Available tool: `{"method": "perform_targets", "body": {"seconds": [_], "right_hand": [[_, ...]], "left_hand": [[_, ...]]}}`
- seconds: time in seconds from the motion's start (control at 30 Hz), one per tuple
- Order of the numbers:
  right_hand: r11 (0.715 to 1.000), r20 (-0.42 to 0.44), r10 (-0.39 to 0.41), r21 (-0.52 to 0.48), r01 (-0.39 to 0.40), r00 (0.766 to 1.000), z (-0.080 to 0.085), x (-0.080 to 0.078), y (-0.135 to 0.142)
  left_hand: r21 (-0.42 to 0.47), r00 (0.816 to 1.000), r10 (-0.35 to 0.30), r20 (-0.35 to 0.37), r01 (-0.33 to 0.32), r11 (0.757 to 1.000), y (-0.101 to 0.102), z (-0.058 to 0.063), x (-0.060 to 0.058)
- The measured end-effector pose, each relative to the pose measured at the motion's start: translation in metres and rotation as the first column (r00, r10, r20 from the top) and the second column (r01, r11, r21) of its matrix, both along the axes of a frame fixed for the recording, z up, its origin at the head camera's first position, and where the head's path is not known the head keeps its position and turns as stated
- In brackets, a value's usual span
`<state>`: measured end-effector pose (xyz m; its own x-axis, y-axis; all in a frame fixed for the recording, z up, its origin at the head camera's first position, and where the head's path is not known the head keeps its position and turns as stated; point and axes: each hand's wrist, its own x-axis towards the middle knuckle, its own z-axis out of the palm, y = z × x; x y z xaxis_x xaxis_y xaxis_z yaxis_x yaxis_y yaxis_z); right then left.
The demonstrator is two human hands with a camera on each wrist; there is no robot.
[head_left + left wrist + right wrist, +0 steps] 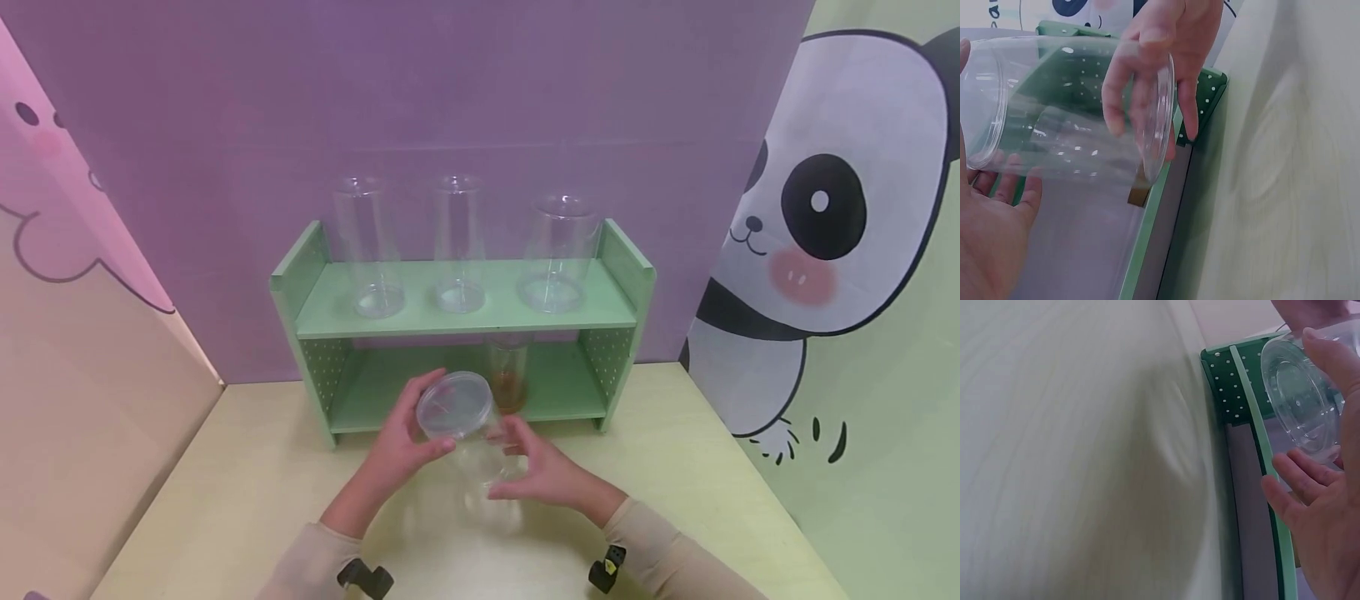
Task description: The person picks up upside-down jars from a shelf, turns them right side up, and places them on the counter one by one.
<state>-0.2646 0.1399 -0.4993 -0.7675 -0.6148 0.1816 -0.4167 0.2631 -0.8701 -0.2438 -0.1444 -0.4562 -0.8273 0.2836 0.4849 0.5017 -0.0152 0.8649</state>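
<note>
A clear jar (pixel 480 467) with a translucent lid (pixel 455 404) is tilted in front of the green shelf, above the table. My left hand (pixel 397 446) holds it at the lidded end, thumb on the near side and fingers around the far side. At the base end, my right hand (pixel 551 475) grips the jar between thumb and fingers. In the left wrist view the jar (pixel 1072 106) lies across the picture and looks see-through. The right wrist view shows its round base (pixel 1300 394) close to the right thumb.
Three tall clear containers stand on the upper shelf board (pixel 420 323): left (pixel 377 296), middle (pixel 460 292) and right (pixel 553 287). A clear tumbler with a brownish lower part (pixel 510 387) stands on the lower board, just behind the jar. Pale table (pixel 247 500) surrounds the shelf's front.
</note>
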Motion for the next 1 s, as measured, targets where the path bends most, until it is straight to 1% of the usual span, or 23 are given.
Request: {"method": "perform_targets", "body": {"seconds": [0.17,0.27,0.4,0.57,0.67,0.73,0.77,0.8,0.83,0.87,0.9,0.93,1.0], "right_hand": [[1.0,0.017,-0.001,0.019,0.0,1.0,-0.003,0.001,-0.003],[0.999,0.012,-0.009,0.031,0.008,1.0,-0.006,0.0,-0.003],[0.999,0.0,-0.014,0.042,0.014,1.0,-0.008,-0.002,-0.003],[0.998,-0.009,-0.014,0.069,0.014,1.0,-0.007,-0.003,-0.002],[0.997,-0.048,-0.018,0.073,0.021,0.999,-0.004,-0.005,0.002],[0.998,-0.107,-0.032,0.058,0.038,0.994,-0.001,-0.007,0.008],[0.997,-0.152,-0.048,0.044,0.056,0.987,0.001,-0.008,0.011],[0.996,-0.206,-0.076,0.021,0.082,0.976,0.004,-0.01,0.016],[0.994,-0.267,-0.11,-0.011,0.112,0.957,0.006,-0.012,0.021],[0.988,-0.328,-0.156,-0.052,0.147,0.932,0.009,-0.014,0.026],[0.977,-0.385,-0.212,-0.097,0.189,0.898,0.012,-0.016,0.032],[0.962,-0.438,-0.271,-0.152,0.226,0.857,0.016,-0.018,0.038],[0.919,-0.515,-0.392,-0.261,0.297,0.762,0.026,-0.023,0.051]], "left_hand": [[0.002,0.999,0.0,0.035,0.0,1.0,0.008,0.002,0.0],[0.005,0.999,-0.006,0.051,0.006,1.0,0.011,0.002,0.0],[0.007,0.999,-0.009,0.045,0.009,1.0,0.013,0.001,-0.001],[-0.015,1.0,0.012,0.026,-0.012,1.0,0.014,0.002,-0.001],[-0.035,0.999,0.032,0.029,-0.031,0.999,0.013,0.003,-0.001],[-0.049,0.998,0.047,0.036,-0.045,0.998,0.012,0.003,-0.001],[-0.055,0.998,0.053,0.041,-0.051,0.997,0.011,0.003,0.0],[-0.061,0.997,0.059,0.045,-0.056,0.997,0.011,0.002,0.0],[-0.068,0.997,0.066,0.048,-0.063,0.996,0.01,0.002,0.0],[-0.072,0.996,0.07,0.052,-0.066,0.995,0.009,0.002,0.0],[-0.081,0.995,0.077,0.057,-0.073,0.994,0.008,0.001,0.0],[-0.087,0.995,0.082,0.058,-0.077,0.993,0.007,0.001,0.0],[-0.1,0.994,0.094,0.059,-0.087,0.991,0.004,0.001,0.001]]}}
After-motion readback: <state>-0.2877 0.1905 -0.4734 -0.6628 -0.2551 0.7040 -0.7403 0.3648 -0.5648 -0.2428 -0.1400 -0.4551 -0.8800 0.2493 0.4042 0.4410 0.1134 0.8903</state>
